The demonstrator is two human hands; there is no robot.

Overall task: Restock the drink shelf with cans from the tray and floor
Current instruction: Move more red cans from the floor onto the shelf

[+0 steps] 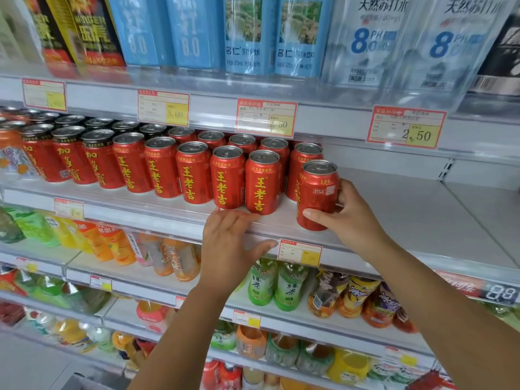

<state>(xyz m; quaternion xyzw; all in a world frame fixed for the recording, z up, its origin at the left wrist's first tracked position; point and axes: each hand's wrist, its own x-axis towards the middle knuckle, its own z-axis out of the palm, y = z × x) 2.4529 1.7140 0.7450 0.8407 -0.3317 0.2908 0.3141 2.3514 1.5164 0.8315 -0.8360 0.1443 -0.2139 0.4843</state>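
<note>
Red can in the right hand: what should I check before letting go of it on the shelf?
1. Grip: right hand holds the red metal can round its side: ok.
2. Can upright: ok.
3. Base fully seated on the grey shelf: cannot tell; it stands at the front edge.
4. Room to its right: bare shelf, ok.
5. Label facing: yellow characters turned aside, unlike the front row of red cans: not ok.
6. Left hand rests flat on the shelf lip, apart from the can: ok.
</note>
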